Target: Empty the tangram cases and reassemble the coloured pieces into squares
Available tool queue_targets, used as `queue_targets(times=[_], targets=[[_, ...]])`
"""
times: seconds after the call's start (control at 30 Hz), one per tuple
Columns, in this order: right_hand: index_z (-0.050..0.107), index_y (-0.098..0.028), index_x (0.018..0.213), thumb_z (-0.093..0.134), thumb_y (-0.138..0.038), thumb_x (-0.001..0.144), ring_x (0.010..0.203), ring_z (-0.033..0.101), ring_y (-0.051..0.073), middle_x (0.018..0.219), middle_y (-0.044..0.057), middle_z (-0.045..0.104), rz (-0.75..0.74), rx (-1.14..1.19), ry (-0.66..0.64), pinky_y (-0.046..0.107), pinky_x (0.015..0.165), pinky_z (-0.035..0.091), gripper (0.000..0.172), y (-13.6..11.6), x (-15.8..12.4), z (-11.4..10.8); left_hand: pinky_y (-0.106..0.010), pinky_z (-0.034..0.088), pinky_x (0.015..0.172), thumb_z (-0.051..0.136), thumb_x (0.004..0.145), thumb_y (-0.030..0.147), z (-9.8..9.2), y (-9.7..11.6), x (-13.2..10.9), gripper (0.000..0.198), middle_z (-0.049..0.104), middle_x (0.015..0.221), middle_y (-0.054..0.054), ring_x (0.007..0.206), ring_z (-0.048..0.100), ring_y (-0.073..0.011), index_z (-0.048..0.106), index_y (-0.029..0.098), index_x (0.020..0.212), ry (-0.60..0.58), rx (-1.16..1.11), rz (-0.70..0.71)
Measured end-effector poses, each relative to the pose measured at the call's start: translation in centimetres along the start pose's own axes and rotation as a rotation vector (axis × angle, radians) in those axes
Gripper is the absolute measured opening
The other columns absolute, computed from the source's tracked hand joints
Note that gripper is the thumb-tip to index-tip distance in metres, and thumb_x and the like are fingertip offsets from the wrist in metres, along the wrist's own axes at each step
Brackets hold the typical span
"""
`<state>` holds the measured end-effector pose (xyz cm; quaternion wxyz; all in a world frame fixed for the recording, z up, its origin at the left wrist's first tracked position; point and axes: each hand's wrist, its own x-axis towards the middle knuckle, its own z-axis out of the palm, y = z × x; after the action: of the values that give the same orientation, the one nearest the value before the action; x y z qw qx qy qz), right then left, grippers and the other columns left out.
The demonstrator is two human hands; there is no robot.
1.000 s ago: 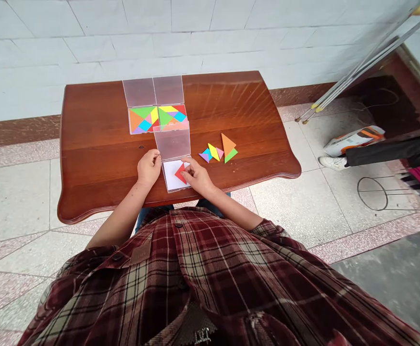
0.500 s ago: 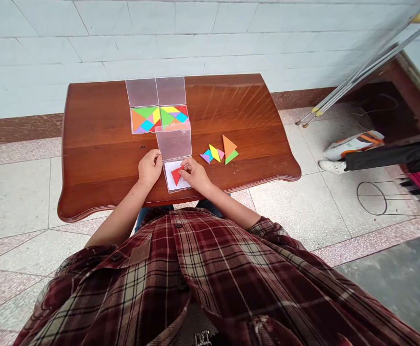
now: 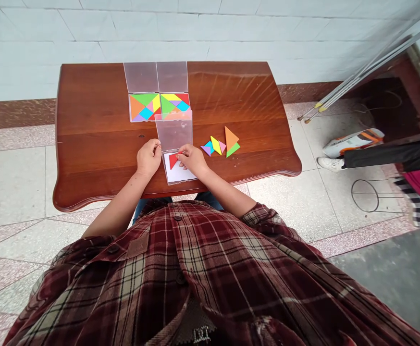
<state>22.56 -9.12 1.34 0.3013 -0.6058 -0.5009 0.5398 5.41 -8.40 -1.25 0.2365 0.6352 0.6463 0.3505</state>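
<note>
My right hand (image 3: 194, 161) pinches a red triangle tangram piece (image 3: 173, 160) over the white base of an open clear plastic case (image 3: 177, 176). The piece lies at the base's upper left part, partly hidden by my fingers. My left hand (image 3: 149, 157) is closed, fingertips at the left edge of that case's raised clear lid (image 3: 175, 133). To the right lie loose tangram pieces: a purple triangle (image 3: 206, 150), a blue piece (image 3: 209, 145), a yellow parallelogram (image 3: 215, 145), a pink piece (image 3: 223, 146), an orange triangle (image 3: 230, 138) and a green triangle (image 3: 233, 150).
Two open cases with filled tangrams, a left one (image 3: 144, 106) and a right one (image 3: 174, 103), stand behind on the wooden table (image 3: 94, 144). A tiled wall (image 3: 231, 48) is beyond. Crutches (image 3: 354, 79) and another person's leg (image 3: 372, 161) are at the right.
My right hand has shifted the red triangle toward the upper left of the white base and turned it. My left hand stays at the lid's edge. The camera view has moved slightly.
</note>
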Motion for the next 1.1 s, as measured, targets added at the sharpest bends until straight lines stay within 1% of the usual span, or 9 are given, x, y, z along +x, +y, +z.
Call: queue_targets(times=[0.17,0.33,0.43,0.53,0.67,0.83,0.9,1.0,1.1], targets=[[0.046,-0.021,0.081,0.059,-0.009,0.083,0.047,0.056,0.006,0.059,-0.009,0.053,-0.024,-0.004,-0.011,0.016,0.039,0.041,0.018,-0.8,0.5,0.9,-0.028,0.046,0.076,0.045,0.084,0.025,0.1,-0.1,0.1,0.016,0.067,0.083,-0.002,0.075,0.06,-0.015,0.059,0.021,0.09,-0.003,-0.001,0.0],[0.043,-0.023,0.084,0.06,-0.012,0.083,0.046,0.055,0.007,0.061,-0.01,0.053,-0.045,-0.079,0.005,0.018,0.043,0.041,0.02,-0.6,0.7,1.5,-0.028,0.047,0.079,0.046,0.084,0.025,0.3,-0.5,0.2,0.018,0.067,0.087,-0.002,0.077,0.061,-0.0156,0.06,0.02,0.093,0.004,0.003,0.015],[0.043,-0.024,0.087,0.062,-0.017,0.082,0.045,0.051,0.008,0.057,-0.011,0.05,-0.131,-0.189,0.01,0.021,0.05,0.041,0.021,-0.1,1.1,1.6,-0.029,0.047,0.08,0.047,0.084,0.024,0.2,-0.4,0.2,0.019,0.068,0.089,-0.002,0.08,0.061,-0.016,0.062,0.02,0.094,-0.006,0.003,0.013],[0.046,-0.024,0.09,0.064,-0.02,0.082,0.053,0.053,0.01,0.06,-0.009,0.052,-0.211,-0.244,0.036,0.024,0.059,0.042,0.02,0.4,1.4,0.9,-0.029,0.046,0.081,0.044,0.085,0.022,0.0,-0.2,0.1,0.02,0.068,0.087,-0.002,0.082,0.06,-0.0166,0.063,0.021,0.091,-0.017,0.008,0.033],[0.048,-0.023,0.099,0.058,-0.023,0.086,0.057,0.055,0.012,0.066,-0.006,0.054,-0.229,-0.2,0.108,0.026,0.063,0.043,0.017,0.9,0.7,-1.7,-0.03,0.046,0.084,0.044,0.085,0.021,-0.1,0.0,0.1,0.022,0.067,0.087,-0.002,0.086,0.06,-0.0175,0.064,0.022,0.095,-0.003,0.002,0.059],[0.05,-0.022,0.096,0.054,-0.026,0.086,0.056,0.053,0.011,0.068,-0.005,0.056,-0.257,-0.185,0.255,0.026,0.063,0.043,0.011,2.5,-1.1,-5.8,-0.029,0.046,0.08,0.049,0.084,0.024,-0.3,0.3,0.1,0.021,0.064,0.081,0.0,0.076,0.059,-0.0158,0.064,0.022,0.099,-0.027,0.004,0.031],[0.051,-0.022,0.096,0.053,-0.03,0.087,0.054,0.052,0.011,0.068,-0.005,0.057,-0.247,-0.19,0.308,0.026,0.062,0.044,0.012,3.4,-1.6,-7.5,-0.029,0.046,0.08,0.051,0.083,0.026,-0.4,0.4,0.1,0.023,0.064,0.081,0.001,0.075,0.058,-0.0154,0.063,0.022,0.102,-0.026,0.01,0.014],[0.052,-0.021,0.097,0.051,-0.033,0.087,0.058,0.055,0.012,0.072,-0.003,0.058,-0.222,-0.215,0.446,0.028,0.064,0.047,0.016,4.5,-1.6,-10.8,-0.028,0.046,0.077,0.053,0.081,0.028,-0.6,0.6,0.1,0.026,0.065,0.083,0.001,0.073,0.057,-0.0146,0.063,0.022,0.104,-0.028,0.02,0.002],[0.053,-0.02,0.1,0.049,-0.033,0.088,0.073,0.061,0.016,0.082,0.002,0.061,-0.213,-0.294,0.616,0.033,0.076,0.05,0.018,5.0,-0.7,-14.4,-0.028,0.046,0.076,0.053,0.081,0.028,-0.6,0.5,0.3,0.025,0.066,0.083,0.001,0.072,0.057,-0.0142,0.063,0.023,0.103,-0.029,0.025,0.008]])
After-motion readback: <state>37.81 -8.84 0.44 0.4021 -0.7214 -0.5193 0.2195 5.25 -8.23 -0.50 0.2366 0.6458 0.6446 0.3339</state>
